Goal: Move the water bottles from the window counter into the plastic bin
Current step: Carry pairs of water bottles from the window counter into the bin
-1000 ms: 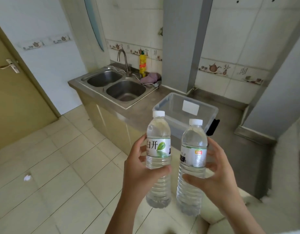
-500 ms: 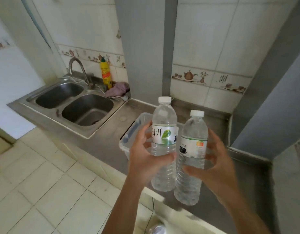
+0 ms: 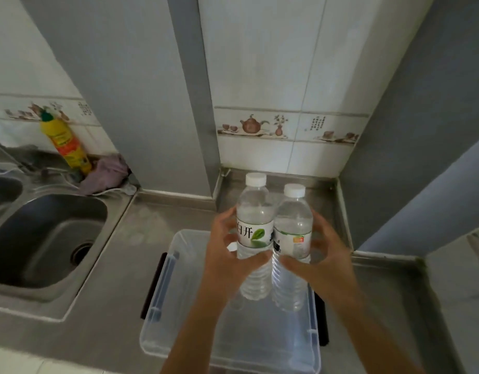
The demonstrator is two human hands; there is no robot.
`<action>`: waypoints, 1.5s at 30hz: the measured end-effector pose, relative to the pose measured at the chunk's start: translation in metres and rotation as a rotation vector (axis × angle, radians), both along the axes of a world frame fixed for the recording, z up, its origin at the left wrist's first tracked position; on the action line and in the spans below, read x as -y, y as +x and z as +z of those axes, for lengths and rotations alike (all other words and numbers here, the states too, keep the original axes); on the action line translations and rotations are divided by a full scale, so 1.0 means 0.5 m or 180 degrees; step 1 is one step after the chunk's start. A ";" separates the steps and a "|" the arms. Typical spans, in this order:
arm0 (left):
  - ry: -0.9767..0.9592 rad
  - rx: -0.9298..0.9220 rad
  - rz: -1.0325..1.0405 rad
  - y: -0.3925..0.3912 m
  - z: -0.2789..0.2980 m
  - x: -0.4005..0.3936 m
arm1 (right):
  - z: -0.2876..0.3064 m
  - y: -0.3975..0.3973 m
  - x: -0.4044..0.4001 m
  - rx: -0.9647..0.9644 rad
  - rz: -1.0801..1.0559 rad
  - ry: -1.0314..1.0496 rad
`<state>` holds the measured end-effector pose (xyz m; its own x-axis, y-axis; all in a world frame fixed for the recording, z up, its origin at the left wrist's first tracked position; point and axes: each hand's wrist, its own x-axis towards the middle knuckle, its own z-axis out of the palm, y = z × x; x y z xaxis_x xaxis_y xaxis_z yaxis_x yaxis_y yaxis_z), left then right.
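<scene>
Two clear water bottles with white caps stand upright side by side above the clear plastic bin [image 3: 162, 330]. The left bottle [image 3: 254, 211], with a green leaf on its white label, is gripped by my left hand [image 3: 227, 255]. My right hand [image 3: 322, 257] grips the right bottle [image 3: 293, 220], whose label has a green band. The two bottles touch each other. Their bases hang over the far half of the bin, which sits on the steel counter [image 3: 109, 265]. My forearms hide part of the bin's inside.
A double steel sink [image 3: 44, 238] lies to the left. Behind it stand a yellow detergent bottle [image 3: 67, 144] and a purple cloth [image 3: 106, 171]. A grey pillar [image 3: 141, 90] and tiled walls close the counter's back and right side.
The view has come closer and now looks down over the counter. Both hands carried the bottles forward until they hang above the bin, and the bottles moved together.
</scene>
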<state>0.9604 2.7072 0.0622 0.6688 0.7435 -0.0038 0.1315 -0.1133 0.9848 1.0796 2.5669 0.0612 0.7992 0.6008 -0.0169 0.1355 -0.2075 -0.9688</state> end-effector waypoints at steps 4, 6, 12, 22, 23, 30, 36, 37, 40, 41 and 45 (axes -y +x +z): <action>-0.0008 -0.0229 0.0014 0.022 -0.054 -0.017 | -0.045 -0.003 -0.022 -0.0002 -0.0193 -0.0064; 0.0058 -0.0351 0.0006 0.028 -0.074 -0.018 | -0.065 -0.001 -0.023 0.0013 -0.0267 -0.0035; 0.0259 -0.0541 0.0004 0.031 -0.111 -0.023 | -0.087 -0.009 -0.026 0.0245 -0.0432 -0.0297; 0.0062 -0.0481 -0.0136 0.023 -0.176 -0.027 | -0.106 -0.029 -0.031 0.0518 -0.0534 -0.0681; 0.0056 -0.0473 -0.0174 0.022 -0.178 -0.028 | -0.105 -0.031 -0.029 0.0557 -0.0543 -0.0711; 0.0468 -0.0573 -0.0516 0.022 -0.163 -0.031 | -0.087 -0.050 -0.020 0.0621 -0.0481 -0.1302; 0.0692 -0.0562 -0.0506 0.025 -0.154 -0.024 | -0.073 -0.069 0.004 0.1278 -0.0561 -0.1540; 0.0834 -0.0533 -0.0486 0.024 -0.151 -0.023 | -0.070 -0.076 0.010 0.1429 -0.0600 -0.1613; 0.1245 -0.0342 -0.0449 0.018 -0.132 -0.014 | -0.060 -0.096 0.030 0.1657 -0.0709 -0.1843; 0.1402 -0.0248 -0.0427 0.015 -0.123 -0.011 | -0.055 -0.103 0.039 0.1683 -0.0752 -0.1886; 0.2348 -0.0007 -0.0195 0.001 -0.083 0.016 | -0.026 -0.138 0.088 0.1955 -0.0951 -0.1821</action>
<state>0.9607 2.6992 0.0209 0.7097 0.5146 0.4811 0.1055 -0.7529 0.6496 1.0106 2.5231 0.0482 0.8880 0.3967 0.2326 0.4596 -0.7470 -0.4804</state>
